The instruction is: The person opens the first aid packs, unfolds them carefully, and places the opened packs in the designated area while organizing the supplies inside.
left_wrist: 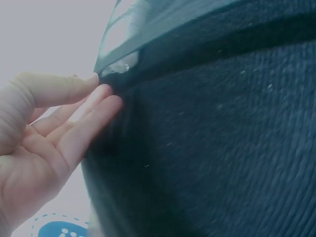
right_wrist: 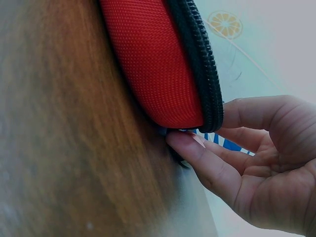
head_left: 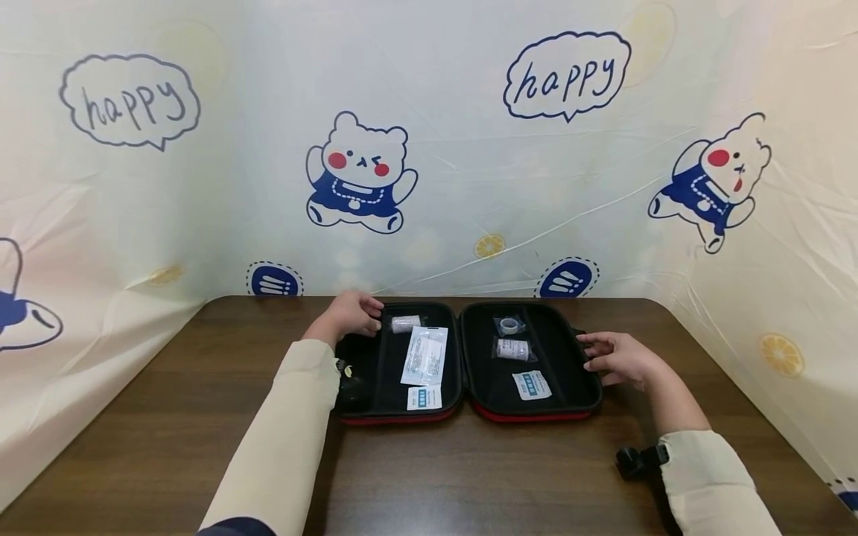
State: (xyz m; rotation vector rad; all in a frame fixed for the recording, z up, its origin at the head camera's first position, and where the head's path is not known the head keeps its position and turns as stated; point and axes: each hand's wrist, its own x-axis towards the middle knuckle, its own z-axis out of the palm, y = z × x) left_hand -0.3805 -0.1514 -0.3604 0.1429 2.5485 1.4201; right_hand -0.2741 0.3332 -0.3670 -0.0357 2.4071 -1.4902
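An unfolded first aid case (head_left: 462,406), black inside and red outside, lies on the table. Its left half holds a white bandage roll (head_left: 405,324), a long white packet (head_left: 417,365) and a small sachet (head_left: 424,398). In the right half are a tape roll (head_left: 509,325), a wrapped bandage roll (head_left: 513,349) and another sachet (head_left: 532,385). My left hand (head_left: 348,316) pinches the rim at the far left corner, its fingertips on the black lining (left_wrist: 217,143). My right hand (head_left: 620,359) grips the right edge, thumb below the red shell (right_wrist: 153,64), fingers by the zipper (right_wrist: 212,79).
The brown wooden table (head_left: 402,484) extends in front of the case and to both sides. Behind it hangs a printed cloth (head_left: 456,186) with bears and lettering. A small black device (head_left: 637,461) is strapped at the right cuff.
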